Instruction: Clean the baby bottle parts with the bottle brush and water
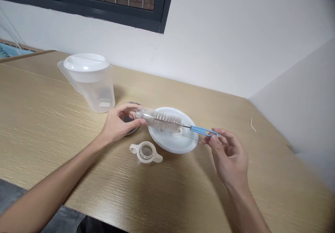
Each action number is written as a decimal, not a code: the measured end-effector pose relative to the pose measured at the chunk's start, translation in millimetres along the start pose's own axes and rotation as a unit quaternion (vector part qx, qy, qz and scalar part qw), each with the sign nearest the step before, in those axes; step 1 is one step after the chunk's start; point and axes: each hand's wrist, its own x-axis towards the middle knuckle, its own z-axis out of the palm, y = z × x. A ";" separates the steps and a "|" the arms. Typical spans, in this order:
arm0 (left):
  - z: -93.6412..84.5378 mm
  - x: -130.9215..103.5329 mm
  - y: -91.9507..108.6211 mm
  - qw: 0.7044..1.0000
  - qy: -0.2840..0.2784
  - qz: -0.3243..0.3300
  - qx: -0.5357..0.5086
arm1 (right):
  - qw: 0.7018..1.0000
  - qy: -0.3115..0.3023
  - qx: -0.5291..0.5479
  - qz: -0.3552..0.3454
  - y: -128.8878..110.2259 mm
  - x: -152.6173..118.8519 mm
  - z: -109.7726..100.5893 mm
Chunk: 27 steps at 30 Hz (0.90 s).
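Observation:
My left hand [120,123] is closed around the rounded end of a small clear bottle [144,113], which lies nearly level in the air. My right hand [227,151] pinches the blue loop handle of a bottle brush [169,122]. The tip of its pale bristles overlaps the bottle's open side; how deep it sits inside is hard to tell. A thin wire or thread runs from near my right fingertips towards the bristles. Below them is a shallow white dish [163,143]. In front of my left hand stands a whitish ring with two handles [146,152].
Behind my left hand is a dark round item with a metal rim [134,130], partly covered. A lidded translucent pitcher [98,91] stands at the back left. A small pale strip [252,125] lies on the wooden table [167,198] at right. Wall and window bound the back.

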 end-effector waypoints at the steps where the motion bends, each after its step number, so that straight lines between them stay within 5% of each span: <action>1: -0.1 0.5 -0.3 1.000 -0.001 0.004 -0.004 | 1.000 -0.001 -0.001 0.006 0.7 0.2 -0.5; 13: 0.4 -1.6 -2.7 0.995 -0.043 0.059 -0.071 | 0.995 -0.031 -0.028 0.090 -0.6 -2.8 -9.4; 27: -5.1 2.0 -1.6 0.999 0.002 0.044 -0.020 | 0.998 -0.009 -0.057 0.018 -2.5 3.0 -6.5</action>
